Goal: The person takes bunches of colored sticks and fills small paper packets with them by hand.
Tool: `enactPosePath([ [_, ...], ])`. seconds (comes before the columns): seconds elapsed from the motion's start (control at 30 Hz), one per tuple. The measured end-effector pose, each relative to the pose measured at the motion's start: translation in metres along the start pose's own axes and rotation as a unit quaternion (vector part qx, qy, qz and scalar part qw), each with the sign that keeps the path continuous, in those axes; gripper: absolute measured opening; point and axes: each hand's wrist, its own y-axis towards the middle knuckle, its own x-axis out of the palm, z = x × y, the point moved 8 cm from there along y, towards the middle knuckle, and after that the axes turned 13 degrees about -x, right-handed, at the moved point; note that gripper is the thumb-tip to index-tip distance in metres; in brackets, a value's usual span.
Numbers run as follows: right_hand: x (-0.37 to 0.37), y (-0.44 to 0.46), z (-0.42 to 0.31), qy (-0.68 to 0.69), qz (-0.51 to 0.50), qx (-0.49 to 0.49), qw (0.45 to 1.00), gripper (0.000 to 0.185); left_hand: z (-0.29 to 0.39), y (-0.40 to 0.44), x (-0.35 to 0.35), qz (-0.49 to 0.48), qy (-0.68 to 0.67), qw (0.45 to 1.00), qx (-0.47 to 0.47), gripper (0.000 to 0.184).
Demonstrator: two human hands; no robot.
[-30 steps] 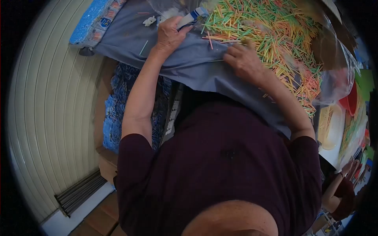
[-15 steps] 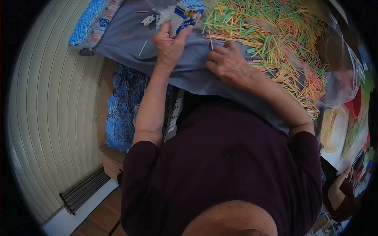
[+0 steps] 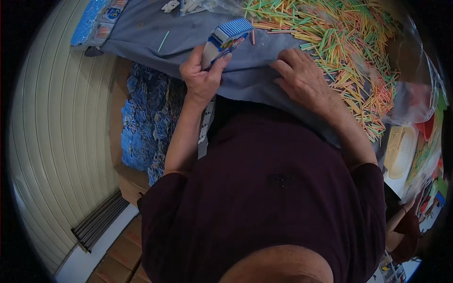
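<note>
A: Able to read any words?
B: None. Too small and too blurred throughout.
A: Look at the striped carton [image 3: 233,29], upper middle of the frame. Printed with a brand?
B: Striped blue and white at the end, coloured on the face, with blue marks, perhaps lettering. Impossible to spell out.
A: And on the plastic-wrapped pack [image 3: 89,26], upper left?
B: Marked with a round blue emblem [image 3: 113,13]. Crossed by pale shapes, but can't make out which letters, if letters at all.
A: Try the white strip [image 3: 206,123], left of the frame's middle.
B: Dotted with small dark marks. Can't tell whether figures or mere pattern.
</note>
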Motion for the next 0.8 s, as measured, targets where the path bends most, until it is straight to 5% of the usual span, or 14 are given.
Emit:
enactPosePath([
  [0.3,0.013,-0.016,-0.039,0.012,0.001,-0.018,1.0,0.028,0.02,-0.018,-0.016,0.014,-0.103,0.993,-0.057,0.025],
  [0.5,0.027,-0.012,-0.051,0.071,-0.115,-0.089,0.987,0.026,0.016,0.01,-0.005,-0.003,-0.114,0.993,-0.038,0.021],
  [0.6,0.015,-0.01,-0.042,0.186,-0.086,-0.068,0.976,0.023,0.0,0.009,0.004,-0.008,-0.159,0.984,-0.081,0.019],
  [0.67,0.006,-0.008,-0.02,0.272,0.012,0.052,0.961,0.026,-0.004,0.006,0.007,-0.006,-0.162,0.983,-0.084,0.02],
  [0.8,0.009,0.002,-0.014,0.069,0.043,-0.008,0.997,0.025,-0.01,0.0,0.005,0.007,-0.081,0.994,-0.071,0.024],
])
